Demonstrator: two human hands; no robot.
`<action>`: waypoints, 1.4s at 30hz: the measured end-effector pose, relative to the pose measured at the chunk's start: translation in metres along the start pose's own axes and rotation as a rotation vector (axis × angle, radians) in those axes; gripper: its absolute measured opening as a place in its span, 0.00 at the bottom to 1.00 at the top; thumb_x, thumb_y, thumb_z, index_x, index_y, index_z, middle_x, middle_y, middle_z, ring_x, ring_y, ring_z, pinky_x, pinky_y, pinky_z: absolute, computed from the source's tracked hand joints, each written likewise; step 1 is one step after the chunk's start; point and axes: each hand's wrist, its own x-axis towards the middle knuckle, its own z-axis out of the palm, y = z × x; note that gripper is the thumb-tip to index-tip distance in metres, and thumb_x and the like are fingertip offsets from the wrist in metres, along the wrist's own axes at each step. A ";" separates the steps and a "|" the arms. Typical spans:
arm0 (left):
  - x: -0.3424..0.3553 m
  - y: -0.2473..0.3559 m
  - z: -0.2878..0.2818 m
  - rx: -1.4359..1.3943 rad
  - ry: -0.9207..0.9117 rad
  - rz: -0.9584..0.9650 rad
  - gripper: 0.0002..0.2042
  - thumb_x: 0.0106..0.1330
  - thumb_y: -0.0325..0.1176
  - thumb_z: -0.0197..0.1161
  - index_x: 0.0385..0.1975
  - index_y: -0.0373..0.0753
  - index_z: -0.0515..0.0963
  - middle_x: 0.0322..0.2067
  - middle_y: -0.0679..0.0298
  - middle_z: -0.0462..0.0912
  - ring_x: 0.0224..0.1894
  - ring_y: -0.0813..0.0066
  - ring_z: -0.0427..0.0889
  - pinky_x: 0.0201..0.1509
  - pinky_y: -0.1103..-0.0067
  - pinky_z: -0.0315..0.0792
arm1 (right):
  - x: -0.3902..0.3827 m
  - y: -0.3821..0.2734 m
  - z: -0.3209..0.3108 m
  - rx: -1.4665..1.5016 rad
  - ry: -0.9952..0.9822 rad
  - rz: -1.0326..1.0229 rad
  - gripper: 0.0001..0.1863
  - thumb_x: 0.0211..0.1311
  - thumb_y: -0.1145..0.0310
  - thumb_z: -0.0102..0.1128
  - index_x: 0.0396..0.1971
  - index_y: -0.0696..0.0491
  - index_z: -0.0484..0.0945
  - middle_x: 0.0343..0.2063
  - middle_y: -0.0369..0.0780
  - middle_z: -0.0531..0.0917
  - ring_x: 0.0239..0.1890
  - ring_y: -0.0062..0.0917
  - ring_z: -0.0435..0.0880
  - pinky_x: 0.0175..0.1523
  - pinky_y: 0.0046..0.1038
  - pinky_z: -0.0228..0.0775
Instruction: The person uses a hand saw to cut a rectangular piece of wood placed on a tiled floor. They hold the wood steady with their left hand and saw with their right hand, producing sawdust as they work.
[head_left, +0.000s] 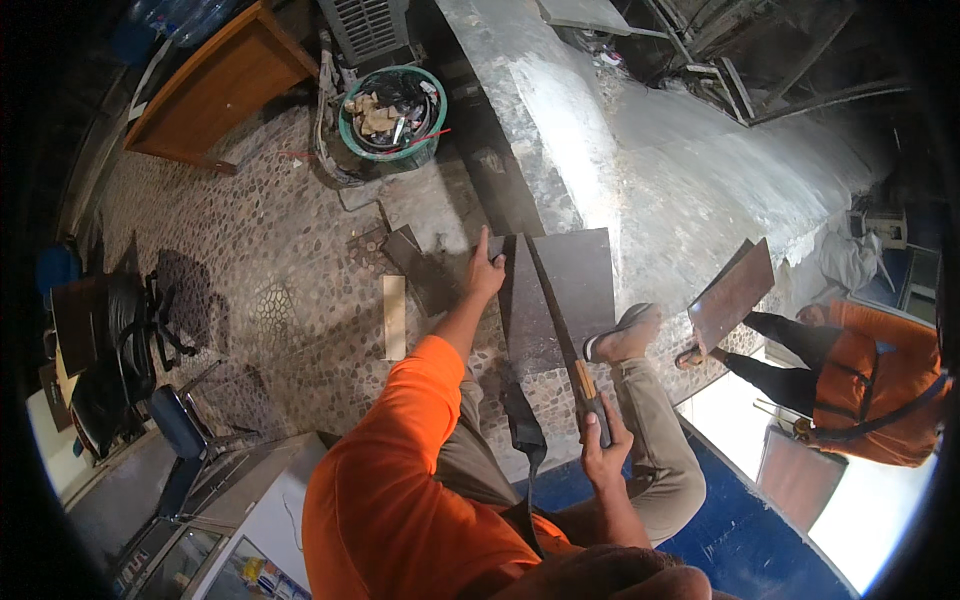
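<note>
The right grip [606, 445] is wrapped round the handle of a handsaw [556, 312]; the blade points away from the body across a dark board [580, 275], likely so the arm moves straight along it; a sandalled foot [632, 335] sits by the board's right edge, perhaps steadying it; the left grip [487, 268] is at the left edge, index finger extended, whether closed I cannot tell; farther off, a green tub [344, 125] contains scraps

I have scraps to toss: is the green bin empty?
No, the bin isn't empty: brown scraps and black plastic show inside it.
</note>
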 end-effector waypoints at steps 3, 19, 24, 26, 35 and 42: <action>0.026 -0.008 -0.014 0.167 -0.021 0.144 0.31 0.67 0.38 0.68 0.71 0.57 0.68 0.54 0.47 0.82 0.59 0.46 0.80 0.63 0.62 0.73 | 0.005 0.014 0.006 0.061 0.001 0.033 0.23 0.70 0.69 0.62 0.60 0.65 0.77 0.39 0.48 0.89 0.42 0.24 0.86 0.52 0.28 0.77; 0.020 -0.010 -0.008 0.206 -0.272 -0.053 0.41 0.61 0.43 0.75 0.73 0.52 0.59 0.56 0.45 0.81 0.59 0.47 0.81 0.64 0.61 0.74 | 0.012 0.024 0.021 -0.005 0.019 -0.009 0.23 0.68 0.68 0.66 0.59 0.65 0.77 0.41 0.50 0.88 0.43 0.26 0.88 0.50 0.28 0.78; 0.022 -0.022 -0.016 0.190 -0.266 -0.098 0.42 0.62 0.44 0.74 0.74 0.53 0.56 0.57 0.45 0.81 0.59 0.46 0.81 0.64 0.60 0.73 | 0.015 0.019 0.023 -0.016 -0.036 -0.008 0.23 0.69 0.68 0.64 0.59 0.65 0.77 0.41 0.51 0.88 0.44 0.27 0.88 0.50 0.29 0.78; 0.019 -0.024 -0.015 0.181 -0.270 -0.100 0.42 0.63 0.45 0.74 0.74 0.53 0.56 0.57 0.46 0.81 0.59 0.46 0.81 0.63 0.60 0.73 | 0.014 0.021 0.022 0.007 -0.052 0.053 0.23 0.69 0.68 0.64 0.59 0.66 0.77 0.41 0.51 0.88 0.44 0.28 0.88 0.51 0.29 0.78; 0.023 -0.013 -0.006 0.074 -0.129 -0.122 0.29 0.69 0.51 0.67 0.66 0.49 0.68 0.56 0.48 0.82 0.61 0.47 0.79 0.64 0.61 0.72 | 0.003 0.028 0.018 0.001 -0.047 0.028 0.24 0.71 0.65 0.61 0.59 0.66 0.76 0.44 0.50 0.87 0.48 0.29 0.86 0.55 0.31 0.76; 0.031 -0.012 -0.003 0.148 -0.186 -0.104 0.27 0.70 0.53 0.65 0.64 0.48 0.71 0.57 0.47 0.81 0.61 0.46 0.78 0.63 0.62 0.72 | 0.007 0.024 0.015 0.084 -0.059 0.047 0.24 0.71 0.66 0.62 0.60 0.66 0.76 0.43 0.50 0.88 0.46 0.29 0.87 0.53 0.31 0.77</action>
